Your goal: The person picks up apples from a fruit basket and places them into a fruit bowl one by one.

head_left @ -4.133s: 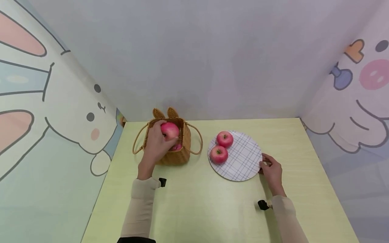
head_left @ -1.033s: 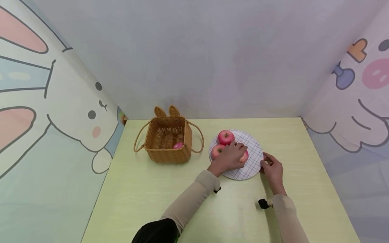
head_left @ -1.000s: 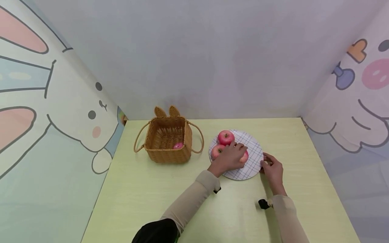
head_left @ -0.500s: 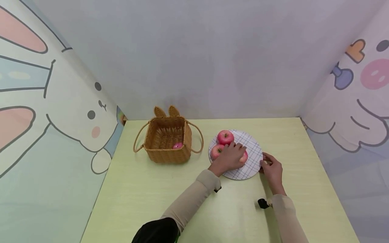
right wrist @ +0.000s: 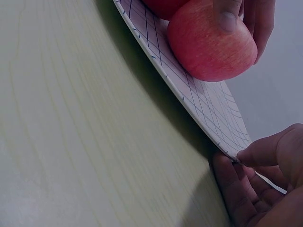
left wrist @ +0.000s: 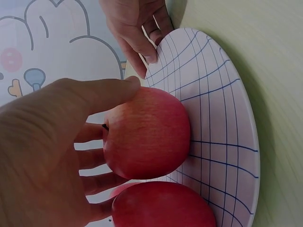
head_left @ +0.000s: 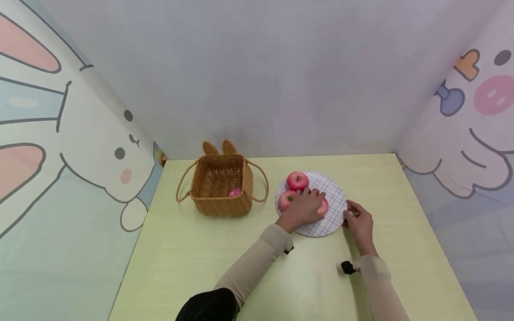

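A round white plate [head_left: 334,209] with a blue grid pattern carries three red apples. My left hand [head_left: 304,208] grips one apple [left wrist: 149,135], thumb on one side and fingers behind it; the apple sits on the plate. Beside it on the plate are a second apple [head_left: 287,200] and, farther back, a third apple [head_left: 297,180]. At the plate's right edge my right hand [head_left: 360,224] pinches the rim, with the thumb on top and the fingers beneath, as the right wrist view shows.
Left of the plate stands a wicker basket [head_left: 222,206] with two side handles and rabbit ears. Inside lies a small pink thing [head_left: 234,192], partly hidden. A pale wall [head_left: 273,80] rises behind the light table [head_left: 241,267].
Since the earliest frame, my left hand has brought an apple from the basket to the plate on the right. Over the last second both hands have stayed almost still.
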The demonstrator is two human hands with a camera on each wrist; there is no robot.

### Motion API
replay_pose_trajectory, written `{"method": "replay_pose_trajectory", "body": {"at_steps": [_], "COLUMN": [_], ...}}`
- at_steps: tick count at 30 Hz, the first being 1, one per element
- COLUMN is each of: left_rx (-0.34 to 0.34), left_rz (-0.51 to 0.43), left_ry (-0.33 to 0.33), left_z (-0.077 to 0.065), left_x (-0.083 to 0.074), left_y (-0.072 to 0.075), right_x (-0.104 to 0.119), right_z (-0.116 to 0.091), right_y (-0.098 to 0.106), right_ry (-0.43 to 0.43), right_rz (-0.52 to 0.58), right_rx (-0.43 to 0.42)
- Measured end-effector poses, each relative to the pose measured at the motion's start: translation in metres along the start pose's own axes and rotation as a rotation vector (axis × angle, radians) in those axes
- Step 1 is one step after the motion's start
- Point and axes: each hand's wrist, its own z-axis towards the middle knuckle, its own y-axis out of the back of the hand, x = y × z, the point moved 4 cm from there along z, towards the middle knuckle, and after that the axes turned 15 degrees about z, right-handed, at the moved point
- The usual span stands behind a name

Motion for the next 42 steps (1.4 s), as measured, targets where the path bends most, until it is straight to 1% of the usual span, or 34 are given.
{"method": "replay_pose_trajectory", "body": {"at_steps": [6,9,13,15,17,18,21,23,25,27,31,33,36,39,42], "left_rx": [0.013,0.014,-0.005,-0.035,-0.075,-0.103,-0.177,-0.217,-0.230,-0.223,-0.201,-0.204,-0.213,-0.226,-0.266], "left_rz": [-0.005,-0.029,-0.079,-0.084,-0.051,-0.018,0.116,0.189,0.227,0.225,0.181,0.154,0.139,0.102,0.063], "left_ry": [-0.002,-0.006,-0.011,-0.016,-0.020,-0.022,-0.025,-0.012,0.011,0.039,0.108,0.141,0.184,0.222,0.255], "left_z": [0.000,0.001,0.000,-0.001,-0.004,-0.005,-0.012,-0.017,-0.022,-0.028,-0.039,-0.045,-0.058,-0.072,-0.087], "left_x": [-0.001,-0.001,0.003,0.005,0.008,0.010,0.014,0.018,0.024,0.031,0.048,0.058,0.073,0.089,0.106], "left_y": [0.000,0.000,-0.002,-0.002,-0.002,-0.001,0.006,0.010,0.015,0.017,0.021,0.024,0.030,0.036,0.043], "right_x": [0.001,0.002,0.003,0.002,0.002,0.002,0.002,0.002,0.002,0.001,0.000,0.000,0.001,0.002,0.003], "right_z": [-0.001,-0.001,-0.002,-0.001,-0.001,-0.001,-0.001,0.000,0.000,0.000,-0.001,-0.002,-0.002,-0.003,-0.003], "right_y": [0.001,0.001,0.001,0.001,0.001,0.001,0.002,0.002,0.002,0.001,0.001,0.001,0.001,0.002,0.001], "right_ry": [-0.002,0.001,-0.001,-0.001,0.000,0.001,0.010,0.013,0.020,0.021,0.021,0.023,0.028,0.033,0.036], "right_rz": [0.014,0.018,0.018,0.017,0.014,0.015,0.013,0.017,0.024,0.032,0.041,0.045,0.050,0.056,0.053], "right_rx": [0.005,0.006,0.006,0.007,0.006,0.005,-0.003,-0.006,-0.005,-0.002,0.007,0.007,0.008,0.009,0.014]}}
